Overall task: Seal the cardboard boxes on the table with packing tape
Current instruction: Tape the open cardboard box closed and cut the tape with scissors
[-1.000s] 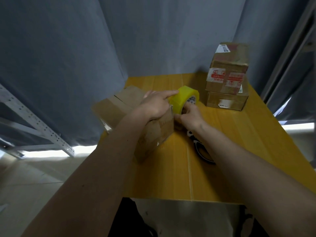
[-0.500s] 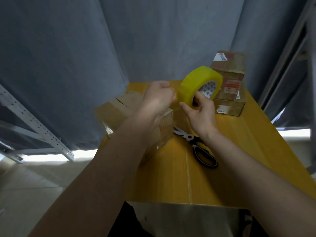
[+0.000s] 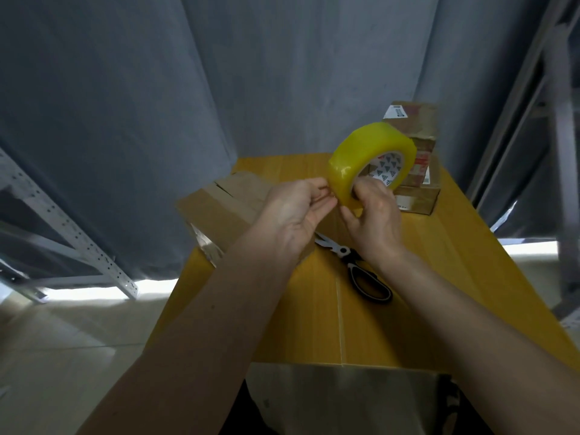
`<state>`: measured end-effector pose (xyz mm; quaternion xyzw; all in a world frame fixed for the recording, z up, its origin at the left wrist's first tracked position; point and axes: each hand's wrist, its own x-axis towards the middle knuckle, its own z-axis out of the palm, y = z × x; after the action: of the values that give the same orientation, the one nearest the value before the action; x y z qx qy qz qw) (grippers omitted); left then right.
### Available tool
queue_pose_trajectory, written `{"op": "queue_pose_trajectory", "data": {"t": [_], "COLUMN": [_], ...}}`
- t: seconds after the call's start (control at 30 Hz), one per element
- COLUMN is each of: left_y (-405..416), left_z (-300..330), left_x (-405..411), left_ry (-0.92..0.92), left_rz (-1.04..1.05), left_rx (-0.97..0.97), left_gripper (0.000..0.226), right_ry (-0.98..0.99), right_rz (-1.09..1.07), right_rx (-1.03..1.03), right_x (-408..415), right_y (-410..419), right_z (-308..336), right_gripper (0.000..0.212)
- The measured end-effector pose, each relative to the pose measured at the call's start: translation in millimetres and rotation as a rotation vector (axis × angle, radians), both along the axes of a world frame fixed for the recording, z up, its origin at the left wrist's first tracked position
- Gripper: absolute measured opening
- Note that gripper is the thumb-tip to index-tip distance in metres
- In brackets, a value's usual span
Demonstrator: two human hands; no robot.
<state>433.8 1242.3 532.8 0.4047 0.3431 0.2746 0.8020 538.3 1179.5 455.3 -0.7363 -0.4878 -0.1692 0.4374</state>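
Note:
A yellow roll of packing tape (image 3: 361, 155) is held up above the table. My right hand (image 3: 373, 215) grips its lower part, with fingers curled into the core. My left hand (image 3: 298, 211) is at the roll's left rim, fingertips pinching at the tape's surface. A plain cardboard box (image 3: 229, 205) lies on the table's left side, partly hidden behind my left hand. Two stacked cardboard boxes (image 3: 419, 196) with labels stand at the far right, partly behind the roll.
Black-handled scissors (image 3: 361, 271) lie on the yellow wooden table (image 3: 439, 293) under my right wrist. Grey curtains hang behind. A perforated metal rack (image 3: 62, 233) stands left of the table and a metal frame at the right edge.
The tape roll has been lifted from the table beside the box and raised higher. My left hand left the box top and now pinches at the roll's rim.

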Motion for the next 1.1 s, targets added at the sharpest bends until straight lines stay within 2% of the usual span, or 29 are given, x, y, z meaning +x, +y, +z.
{"op": "queue_pose_trajectory", "data": {"t": [0.13, 0.27, 0.43, 0.53, 0.63, 0.7, 0.73, 0.83, 0.93, 1.0, 1.1], "left_y": [-0.6, -2.5, 2.1, 11.4, 25.1, 35.0, 39.0, 44.4, 46.3, 54.2, 67.8], "left_z": [-2.0, -9.4, -9.3, -2.5, 5.3, 9.7, 11.3, 12.9, 15.5, 17.0, 11.7], "left_x": [0.7, 1.0, 0.1, -4.1, -13.1, -22.8, -27.4, -35.0, -41.1, -48.5, -53.8], "left_ry": [-0.009, -0.001, 0.024, 0.061, 0.075, 0.029, -0.003, -0.006, -0.020, -0.016, 0.207], "left_rz": [0.030, 0.103, 0.172, 0.156, 0.157, 0.186, 0.188, 0.140, 0.072, 0.048, 0.080], "left_rx": [-0.048, -0.048, 0.001, 0.050, 0.023, -0.016, -0.031, 0.032, 0.122, 0.205, 0.448], "left_gripper": [0.016, 0.003, 0.015, 0.016, 0.020, 0.020, 0.022, 0.023, 0.017, 0.018, 0.011], "right_ry": [-0.071, -0.262, -0.542, -0.562, -0.572, -0.469, -0.326, 0.311, 0.769, 0.862, 0.805], "right_rz": [0.001, -0.020, -0.117, -0.060, 0.063, 0.069, 0.052, 0.152, 0.413, 0.453, 0.352], "right_rx": [-0.024, -0.054, -0.014, 0.037, 0.152, 0.271, 0.334, 0.378, 0.303, 0.253, 0.191], "right_x": [0.1, 0.5, -6.1, -11.9, -17.5, -25.9, -31.0, -42.9, -44.6, -43.6, -45.4], "right_y": [-6.2, -9.5, -8.4, -6.9, -10.9, -13.4, -13.0, -6.0, 1.5, 4.4, 12.4], "right_z": [3.4, 7.8, 17.1, 24.7, 30.6, 33.0, 36.0, 54.2, 65.0, 63.8, 59.8], "right_gripper": [0.029, 0.033, 0.026, 0.030, 0.023, 0.032, 0.040, 0.063, 0.061, 0.053, 0.045]}}
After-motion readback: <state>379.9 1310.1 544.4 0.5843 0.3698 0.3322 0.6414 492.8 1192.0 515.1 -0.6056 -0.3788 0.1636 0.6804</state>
